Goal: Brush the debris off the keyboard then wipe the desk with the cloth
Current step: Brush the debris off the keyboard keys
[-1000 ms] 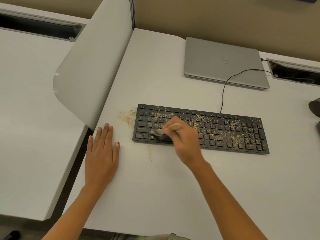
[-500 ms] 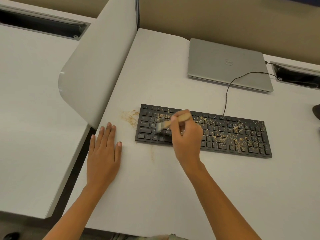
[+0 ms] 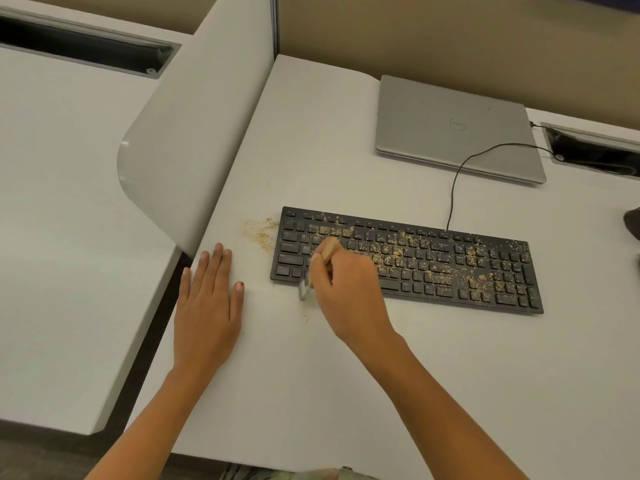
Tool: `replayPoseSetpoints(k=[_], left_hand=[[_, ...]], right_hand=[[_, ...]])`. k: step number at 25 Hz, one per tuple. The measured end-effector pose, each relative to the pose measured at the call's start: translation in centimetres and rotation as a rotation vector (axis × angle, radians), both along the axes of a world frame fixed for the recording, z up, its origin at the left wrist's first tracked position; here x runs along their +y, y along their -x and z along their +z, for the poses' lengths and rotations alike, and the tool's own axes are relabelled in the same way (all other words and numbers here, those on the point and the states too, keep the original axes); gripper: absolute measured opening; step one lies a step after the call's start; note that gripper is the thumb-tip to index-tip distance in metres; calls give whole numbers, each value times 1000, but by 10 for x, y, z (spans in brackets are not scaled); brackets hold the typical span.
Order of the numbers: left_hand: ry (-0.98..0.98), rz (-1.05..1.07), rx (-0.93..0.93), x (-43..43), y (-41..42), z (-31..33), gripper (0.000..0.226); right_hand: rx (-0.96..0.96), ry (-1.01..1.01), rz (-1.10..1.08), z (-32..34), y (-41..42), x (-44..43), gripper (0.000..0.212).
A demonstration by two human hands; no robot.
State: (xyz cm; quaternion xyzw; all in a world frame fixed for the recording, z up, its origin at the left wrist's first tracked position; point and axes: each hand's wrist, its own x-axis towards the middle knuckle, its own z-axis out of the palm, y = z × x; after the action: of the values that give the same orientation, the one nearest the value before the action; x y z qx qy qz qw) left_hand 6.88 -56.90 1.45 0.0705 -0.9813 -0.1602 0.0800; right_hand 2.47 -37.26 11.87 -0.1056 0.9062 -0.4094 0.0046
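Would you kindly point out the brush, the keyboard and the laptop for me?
brush [image 3: 329, 247]: head view, on its wooden handle end.
keyboard [image 3: 485, 271]: head view, on the crumb-covered right-hand keys.
laptop [image 3: 433, 140]: head view, on its closed lid.

Right hand [image 3: 346, 292] grips brush [image 3: 313, 268] at keyboard's [image 3: 450, 268] near-left edge; left hand [image 3: 207, 306] flat on desk [image 3: 311, 393].

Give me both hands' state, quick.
Left hand: open, flat on the desk.
Right hand: closed, holding the brush.
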Motion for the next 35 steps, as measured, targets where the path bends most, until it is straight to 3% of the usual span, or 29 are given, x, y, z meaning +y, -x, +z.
replayPoseSetpoints(k=[4,8,11,14,18,35], left_hand=[[6,2,2,0,0,-1,61],[0,3,3,-1,0,-1,61],[1,1,0,0,0,0,61],[10,1,-1,0,0,0,61],[8,2,5,0,0,0,60],[-2,1,11,0,-1,2,61]], right_hand=[[22,63,-60,5,4,-2,32],[-75,25,-12,5,0,-4,40],[-17,88,-24,4,0,-6,34],[-81,18,38,1,0,-11,37],[13,87,-33,-3,-2,-7,31],[-2,-68,-52,2,-7,8,34]])
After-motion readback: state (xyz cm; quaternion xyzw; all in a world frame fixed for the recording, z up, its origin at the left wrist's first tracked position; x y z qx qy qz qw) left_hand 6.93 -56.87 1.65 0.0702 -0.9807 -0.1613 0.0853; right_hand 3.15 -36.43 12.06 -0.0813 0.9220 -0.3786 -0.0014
